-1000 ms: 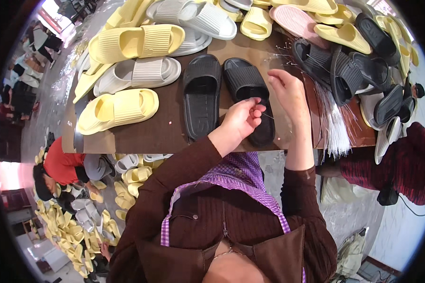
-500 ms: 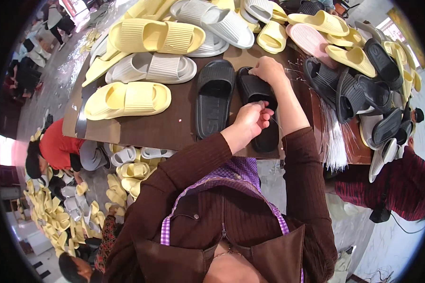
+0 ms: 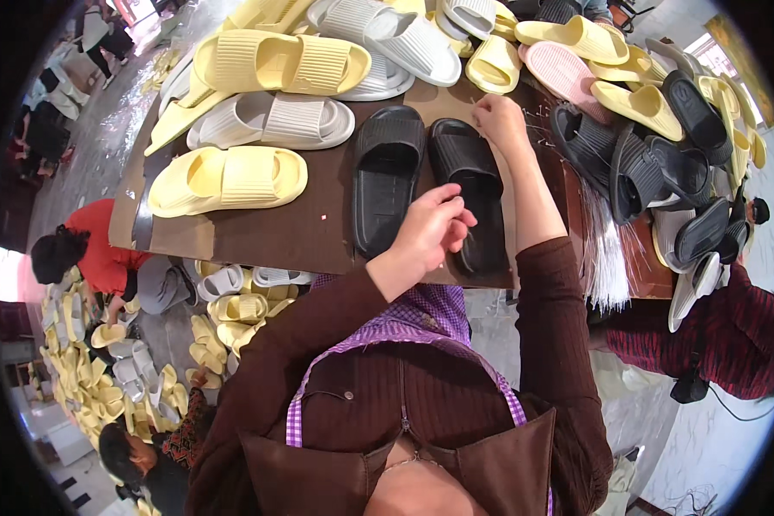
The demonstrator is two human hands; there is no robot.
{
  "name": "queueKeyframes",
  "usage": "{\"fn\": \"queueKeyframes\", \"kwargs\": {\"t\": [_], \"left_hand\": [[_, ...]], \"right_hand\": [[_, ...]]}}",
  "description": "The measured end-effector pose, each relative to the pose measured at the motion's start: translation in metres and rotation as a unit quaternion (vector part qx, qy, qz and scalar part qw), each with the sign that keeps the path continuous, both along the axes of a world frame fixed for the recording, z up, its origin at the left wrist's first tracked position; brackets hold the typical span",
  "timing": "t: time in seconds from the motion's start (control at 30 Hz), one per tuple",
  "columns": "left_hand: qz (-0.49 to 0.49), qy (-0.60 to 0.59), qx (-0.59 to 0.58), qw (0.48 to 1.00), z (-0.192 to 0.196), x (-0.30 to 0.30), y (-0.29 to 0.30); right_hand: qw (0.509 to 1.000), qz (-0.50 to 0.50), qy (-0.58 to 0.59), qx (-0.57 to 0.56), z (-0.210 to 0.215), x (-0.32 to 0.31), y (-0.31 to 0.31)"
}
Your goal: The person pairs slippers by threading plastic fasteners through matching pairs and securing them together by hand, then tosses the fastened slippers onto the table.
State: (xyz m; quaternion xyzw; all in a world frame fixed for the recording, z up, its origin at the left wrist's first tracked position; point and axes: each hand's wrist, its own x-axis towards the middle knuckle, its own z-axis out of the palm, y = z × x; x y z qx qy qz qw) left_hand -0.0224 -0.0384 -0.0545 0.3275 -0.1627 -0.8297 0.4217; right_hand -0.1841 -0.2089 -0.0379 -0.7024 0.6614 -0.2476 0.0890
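Two black slide sandals lie side by side on the brown table, a left one (image 3: 389, 185) and a right one (image 3: 470, 193), straps toward the far side. My left hand (image 3: 430, 230) hovers at the inner edge of the right slide, fingers loosely bent and apart, with nothing visible in them. Just off that slide's far right side is my right hand (image 3: 499, 123), its fingertips pinched together. Anything thin between those fingertips is too small to make out.
A yellow slide (image 3: 228, 181) and a grey slide (image 3: 271, 121) lie to the left, below a pile of yellow and grey ones. On the right are a bundle of white plastic strands (image 3: 608, 262), a pink slide (image 3: 566, 77) and more black slides (image 3: 638, 176). Other people work nearby.
My right hand has lifted off the toe of the right black slide and moved slightly right. My left hand has drawn back from its strap toward the lower left, fingers loosening.
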Motion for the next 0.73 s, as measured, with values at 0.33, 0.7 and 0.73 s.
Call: {"fn": "queueKeyframes", "kwargs": {"t": [0.33, 0.7, 0.73], "left_hand": [[-0.018, 0.066, -0.159, 0.985, 0.036, 0.057, 0.016], [0.091, 0.030, -0.243, 0.965, 0.010, 0.060, -0.003], [0.098, 0.030, -0.251, 0.963, 0.006, 0.060, -0.005]], "right_hand": [[0.992, -0.004, -0.100, -0.077, -0.017, -0.006, 0.001], [0.993, -0.003, -0.109, -0.045, -0.017, -0.001, 0.013], [0.993, 0.001, -0.104, -0.055, -0.017, -0.002, 0.014]]}}
